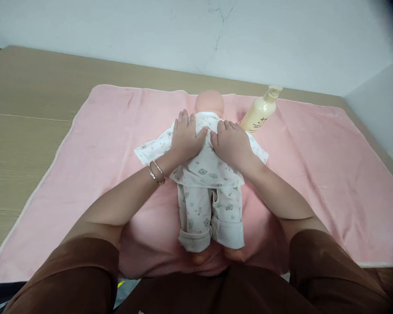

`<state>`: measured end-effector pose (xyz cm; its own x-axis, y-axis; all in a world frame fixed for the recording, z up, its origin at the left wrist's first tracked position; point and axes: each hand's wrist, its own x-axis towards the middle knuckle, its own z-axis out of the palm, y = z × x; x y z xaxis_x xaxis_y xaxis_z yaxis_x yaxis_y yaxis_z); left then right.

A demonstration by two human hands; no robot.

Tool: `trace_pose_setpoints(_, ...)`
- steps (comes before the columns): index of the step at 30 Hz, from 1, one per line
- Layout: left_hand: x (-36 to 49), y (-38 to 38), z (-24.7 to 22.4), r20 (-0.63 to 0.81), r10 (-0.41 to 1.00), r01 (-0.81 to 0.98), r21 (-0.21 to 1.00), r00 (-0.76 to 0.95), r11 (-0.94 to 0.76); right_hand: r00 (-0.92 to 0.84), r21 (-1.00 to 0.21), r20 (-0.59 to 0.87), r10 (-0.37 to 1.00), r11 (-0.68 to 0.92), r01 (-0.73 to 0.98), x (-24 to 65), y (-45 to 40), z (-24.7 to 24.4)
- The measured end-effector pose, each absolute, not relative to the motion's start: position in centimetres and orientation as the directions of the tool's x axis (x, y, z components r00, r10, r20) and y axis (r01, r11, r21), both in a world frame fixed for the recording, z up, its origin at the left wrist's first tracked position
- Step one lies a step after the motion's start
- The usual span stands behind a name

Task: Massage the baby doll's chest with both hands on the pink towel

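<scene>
A baby doll point(212, 170) in white patterned pyjamas lies on a pink blanket point(118, 131), its bald head away from me and its feet towards me. My left hand point(186, 135) rests flat on the left side of the doll's upper body, fingers stretched out. On the right side, my right hand point(232, 141) lies flat on the doll near the shoulder. The two thumbs point inward and nearly meet at the middle of the shirt. Neither hand grips anything. The doll's sleeves spread out to both sides, partly hidden by my hands.
A pale yellow pump bottle point(260, 109) stands on the blanket just beyond my right hand. The blanket covers much of a wooden table point(26, 87). Behind the table is a white wall point(150, 35) with cracks.
</scene>
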<state>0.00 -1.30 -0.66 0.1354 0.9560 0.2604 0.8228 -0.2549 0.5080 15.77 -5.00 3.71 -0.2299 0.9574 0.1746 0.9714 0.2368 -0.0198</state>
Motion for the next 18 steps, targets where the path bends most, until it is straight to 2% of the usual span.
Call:
trace_pose_setpoints(2, -0.1, -0.5, -0.9, 0.225, 0.969, 0.83, 0.518, 0.104, -0.209, -0.233, 0.032, 0.187, 0.954, 0.231, 0.972, 15.1, -6.1, 4.0)
trace_pose_setpoints(4, 0.0, -0.8, -0.7, 0.257, 0.961, 0.845, 0.488, 0.099, -0.217, -0.209, 0.018, 0.194, 0.958, 0.209, 0.978, 15.0, -6.3, 4.1)
trace_pose_setpoints(8, 0.9, -3.4, -0.2, 0.34, 0.923, 0.866, 0.39, 0.179, -0.312, -0.118, -0.168, 0.16, 0.98, 0.145, 0.975, 16.5, -3.8, 3.9)
trace_pose_setpoints(10, 1.2, -4.3, 0.0, 0.354, 0.908, 0.857, 0.372, 0.223, -0.355, -0.116, -0.273, 0.116, 0.986, 0.144, 0.951, 17.5, -2.3, 3.6)
trace_pose_setpoints(12, 1.2, -4.3, 0.0, 0.355, 0.903, 0.843, 0.383, 0.243, -0.378, -0.142, -0.311, 0.104, 0.984, 0.168, 0.935, 18.1, -1.5, 3.4)
trace_pose_setpoints(18, 0.0, -1.4, 0.3, 0.267, 0.94, 0.842, 0.437, 0.214, -0.316, -0.257, -0.112, 0.249, 0.934, 0.291, 0.95, 16.4, -3.6, 2.9)
